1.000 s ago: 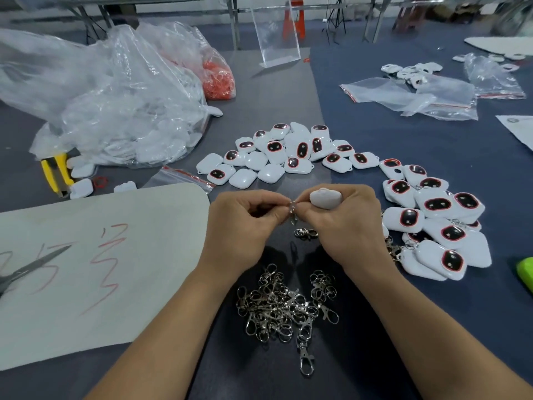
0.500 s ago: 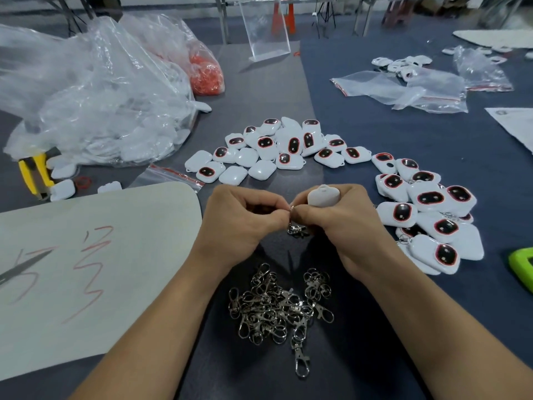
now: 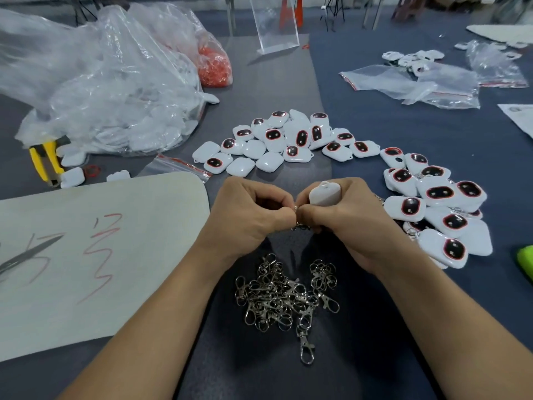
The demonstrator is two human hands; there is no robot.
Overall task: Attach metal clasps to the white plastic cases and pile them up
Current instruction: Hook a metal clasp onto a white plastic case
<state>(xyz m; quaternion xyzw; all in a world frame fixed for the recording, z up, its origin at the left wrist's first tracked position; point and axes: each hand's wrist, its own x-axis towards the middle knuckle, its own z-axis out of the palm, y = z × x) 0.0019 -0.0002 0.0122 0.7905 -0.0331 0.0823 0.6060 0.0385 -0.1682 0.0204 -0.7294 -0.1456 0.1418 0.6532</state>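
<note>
1. Head view: the left hand (image 3: 248,215) is pinching a metal clasp (image 3: 296,209) between curled fingertips, above the table (image 3: 259,370).
2. The right hand (image 3: 352,223) is gripping a white plastic case (image 3: 324,194), with its fingertips meeting the left hand's at the clasp.
3. A heap of loose clasps (image 3: 285,295) is lying just nearer than both hands.
4. More cases (image 3: 288,142) are lying spread beyond the hands, and a pile of cases (image 3: 438,209) is sitting at the right.

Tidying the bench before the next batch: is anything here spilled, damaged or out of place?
Nothing looks damaged. A few white cases lie loose beside the big plastic bag, by yellow-handled pliers at its edge. Scissors lie on the white sheet at the left edge.
</note>
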